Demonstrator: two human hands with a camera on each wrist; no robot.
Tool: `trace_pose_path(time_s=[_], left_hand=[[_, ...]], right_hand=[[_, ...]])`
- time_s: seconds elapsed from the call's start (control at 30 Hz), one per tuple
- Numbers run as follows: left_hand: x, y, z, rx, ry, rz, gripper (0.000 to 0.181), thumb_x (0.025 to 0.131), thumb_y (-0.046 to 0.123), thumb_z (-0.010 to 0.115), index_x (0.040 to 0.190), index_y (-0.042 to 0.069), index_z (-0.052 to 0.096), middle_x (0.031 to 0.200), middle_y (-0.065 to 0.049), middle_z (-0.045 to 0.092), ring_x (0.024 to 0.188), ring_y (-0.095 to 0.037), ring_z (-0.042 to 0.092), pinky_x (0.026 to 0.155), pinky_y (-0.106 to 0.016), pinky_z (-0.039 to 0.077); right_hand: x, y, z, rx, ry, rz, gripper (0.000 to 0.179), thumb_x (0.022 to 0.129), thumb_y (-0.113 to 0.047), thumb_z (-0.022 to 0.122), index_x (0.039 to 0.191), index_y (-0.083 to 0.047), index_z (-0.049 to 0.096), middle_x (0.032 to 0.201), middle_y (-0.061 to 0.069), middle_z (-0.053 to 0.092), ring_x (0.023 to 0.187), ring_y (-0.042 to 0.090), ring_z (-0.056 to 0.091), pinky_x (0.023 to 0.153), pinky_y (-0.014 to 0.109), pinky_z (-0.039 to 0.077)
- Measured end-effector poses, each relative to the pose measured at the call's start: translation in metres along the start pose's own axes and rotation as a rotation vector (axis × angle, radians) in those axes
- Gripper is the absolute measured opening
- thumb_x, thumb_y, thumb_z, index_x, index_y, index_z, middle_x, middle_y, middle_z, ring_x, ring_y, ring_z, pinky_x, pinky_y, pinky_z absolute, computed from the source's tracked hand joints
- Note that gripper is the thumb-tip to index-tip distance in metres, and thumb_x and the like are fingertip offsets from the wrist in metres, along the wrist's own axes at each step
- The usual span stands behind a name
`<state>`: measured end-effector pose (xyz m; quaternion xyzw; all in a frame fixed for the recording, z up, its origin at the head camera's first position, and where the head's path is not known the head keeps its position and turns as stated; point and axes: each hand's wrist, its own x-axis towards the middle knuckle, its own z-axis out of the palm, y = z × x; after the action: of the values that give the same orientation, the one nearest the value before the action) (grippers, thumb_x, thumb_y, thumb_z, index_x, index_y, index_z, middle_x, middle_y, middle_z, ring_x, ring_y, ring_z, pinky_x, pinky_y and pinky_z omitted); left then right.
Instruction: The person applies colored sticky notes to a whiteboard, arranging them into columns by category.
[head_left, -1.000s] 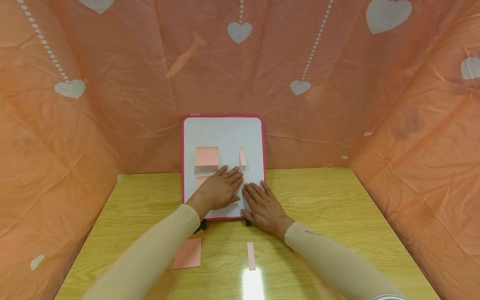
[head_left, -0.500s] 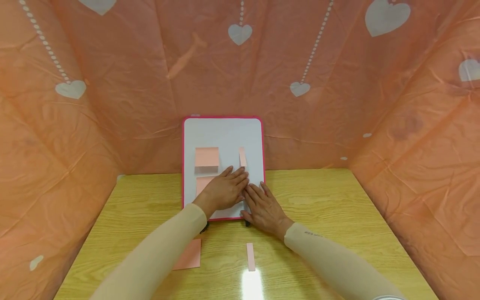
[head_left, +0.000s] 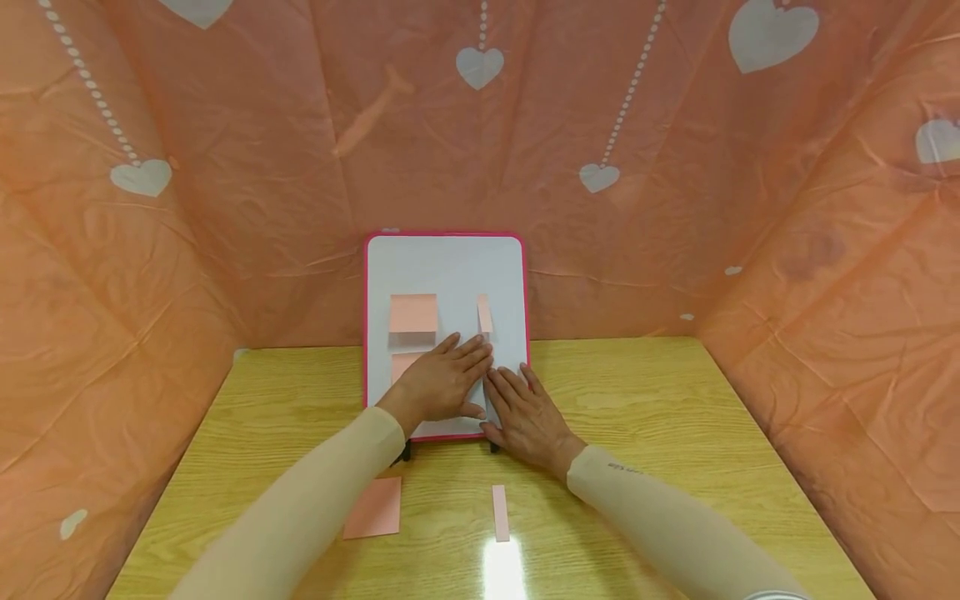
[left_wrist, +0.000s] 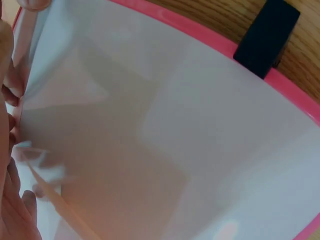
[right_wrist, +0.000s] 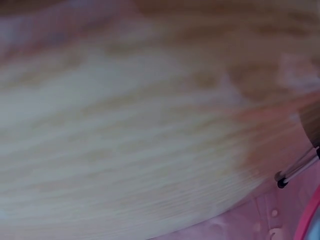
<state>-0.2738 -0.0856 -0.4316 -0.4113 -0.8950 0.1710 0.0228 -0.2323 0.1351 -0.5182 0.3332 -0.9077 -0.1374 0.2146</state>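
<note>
A whiteboard [head_left: 450, 267] with a pink rim leans upright at the back of the table. My left hand [head_left: 437, 385] lies across its lower middle, fingers straight and pointing right. Beside it, my right hand [head_left: 531, 418] rests flat over the board's lower right edge, fingertips close to the left hand's. Above the hands are a square pink sticky note [head_left: 413, 313] and a narrow pink strip [head_left: 483, 313], their lower ends lifting. A second square note [head_left: 401, 364] is partly covered by the left hand. The board surface under both hands is hidden.
Nearer on the wooden table [head_left: 637, 417] lie a pink square note [head_left: 373, 508], partly behind the left sleeve, and a narrow pink strip [head_left: 500, 513]. A black foot [left_wrist: 267, 37] grips the board's bottom rim. An orange cloth with hearts [head_left: 300, 208] encloses the table.
My left hand slid right and slightly up across the board, then a little back left, with its thumb now spread lower. The right hand stays almost still.
</note>
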Motion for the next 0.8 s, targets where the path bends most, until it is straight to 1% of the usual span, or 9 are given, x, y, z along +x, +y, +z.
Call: trace_pose_path(time_s=[0.1, 0.2, 0.33, 0.53, 0.67, 0.8], left_hand=[[0.0, 0.001, 0.0, 0.009, 0.0, 0.009, 0.106, 0.093, 0.084, 0.042, 0.169, 0.013, 0.022, 0.178, -0.002, 0.014, 0.165, -0.022, 0.007, 0.135, -0.049, 0.008], [-0.002, -0.001, 0.0, 0.024, 0.013, 0.014, 0.109, 0.091, 0.086, 0.044, 0.169, 0.012, 0.024, 0.177, -0.002, 0.016, 0.165, -0.022, 0.01, 0.135, -0.05, 0.01], [-0.005, -0.004, 0.001, 0.025, 0.022, 0.025, 0.109, 0.091, 0.085, 0.046, 0.169, 0.011, 0.025, 0.177, -0.003, 0.018, 0.165, -0.023, 0.012, 0.135, -0.049, 0.012], [-0.009, -0.006, 0.002, 0.022, 0.017, 0.031, 0.108, 0.092, 0.084, 0.047, 0.169, 0.011, 0.025, 0.177, -0.003, 0.018, 0.165, -0.023, 0.014, 0.135, -0.048, 0.012], [-0.011, -0.005, 0.001, 0.034, 0.018, 0.029, 0.108, 0.091, 0.084, 0.046, 0.168, 0.01, 0.026, 0.176, -0.003, 0.02, 0.165, -0.023, 0.015, 0.135, -0.048, 0.013], [-0.011, -0.004, 0.001, 0.035, 0.004, 0.025, 0.108, 0.092, 0.084, 0.045, 0.168, 0.01, 0.026, 0.177, -0.003, 0.019, 0.165, -0.023, 0.014, 0.135, -0.048, 0.013]], right_hand=[[0.0, -0.001, -0.001, 0.017, -0.01, 0.002, 0.078, 0.107, -0.059, 0.043, 0.163, -0.005, 0.039, 0.168, 0.01, 0.04, 0.156, 0.026, 0.038, 0.132, 0.057, 0.021], [0.0, -0.001, -0.001, 0.019, -0.023, 0.002, 0.079, 0.108, -0.06, 0.041, 0.163, -0.005, 0.038, 0.169, 0.01, 0.038, 0.158, 0.027, 0.036, 0.132, 0.057, 0.018], [-0.001, -0.001, -0.003, 0.002, -0.038, 0.006, 0.08, 0.107, -0.063, 0.039, 0.164, -0.007, 0.038, 0.17, 0.009, 0.037, 0.159, 0.025, 0.033, 0.133, 0.057, 0.015], [-0.003, 0.001, -0.003, -0.02, -0.051, 0.001, 0.082, 0.106, -0.067, 0.037, 0.164, -0.008, 0.037, 0.172, 0.008, 0.032, 0.162, 0.024, 0.026, 0.133, 0.057, 0.011], [-0.005, 0.001, -0.002, -0.021, -0.054, -0.006, 0.083, 0.106, -0.067, 0.034, 0.164, -0.008, 0.037, 0.172, 0.008, 0.031, 0.162, 0.025, 0.025, 0.133, 0.058, 0.01], [-0.006, 0.002, -0.001, -0.009, -0.063, -0.001, 0.083, 0.106, -0.067, 0.034, 0.165, -0.008, 0.036, 0.172, 0.008, 0.031, 0.162, 0.024, 0.025, 0.133, 0.058, 0.009]])
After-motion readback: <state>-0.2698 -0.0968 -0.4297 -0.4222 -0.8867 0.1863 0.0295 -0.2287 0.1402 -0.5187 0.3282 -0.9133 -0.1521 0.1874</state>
